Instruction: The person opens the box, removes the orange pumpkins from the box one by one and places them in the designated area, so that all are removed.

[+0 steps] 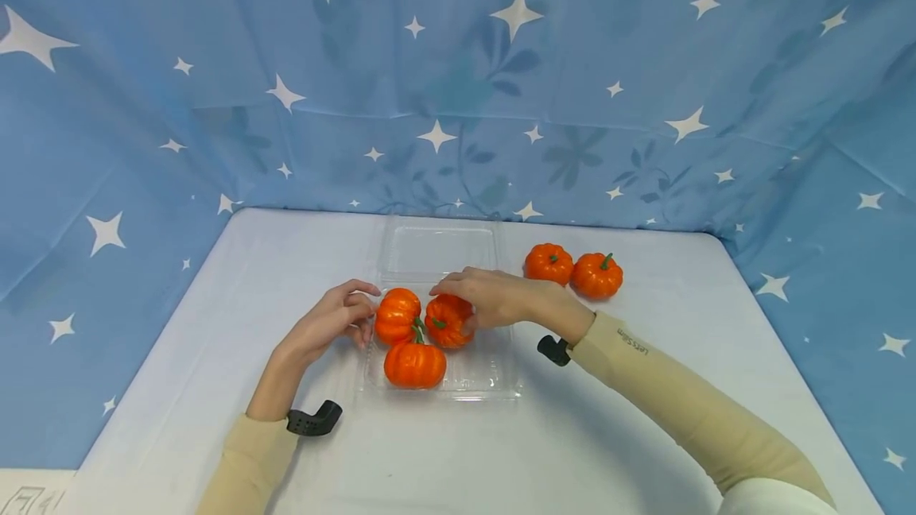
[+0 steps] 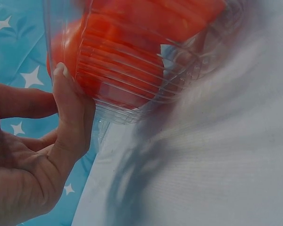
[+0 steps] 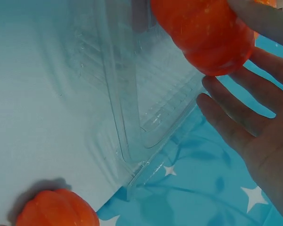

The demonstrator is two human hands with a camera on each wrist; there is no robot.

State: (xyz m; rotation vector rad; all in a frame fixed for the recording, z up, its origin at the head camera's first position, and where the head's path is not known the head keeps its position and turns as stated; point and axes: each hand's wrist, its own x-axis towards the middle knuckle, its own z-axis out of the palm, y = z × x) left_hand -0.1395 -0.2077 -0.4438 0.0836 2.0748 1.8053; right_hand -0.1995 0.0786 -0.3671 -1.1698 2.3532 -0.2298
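A clear plastic clamshell container (image 1: 487,376) lies with its lid folded back, holding two small orange pumpkins with green stems, one at the left (image 1: 396,315) and one at the front (image 1: 415,365). My right hand (image 1: 494,296) grips a third small pumpkin (image 1: 448,323) over the container's right part, thumb on one side and fingers on the other. That pumpkin (image 3: 207,33) is against the fingers in the right wrist view. At the container's left wall, my left hand (image 1: 336,316) rests bent fingertips on the clear plastic (image 2: 118,75), beside the left pumpkin.
The clear lid (image 1: 440,249) lies at the back of the white table (image 1: 286,261). Two more pumpkins stand behind the right forearm, one at the left (image 1: 549,262) and one at the right (image 1: 597,275). A blue star-patterned curtain (image 1: 458,86) surrounds the table's back and sides.
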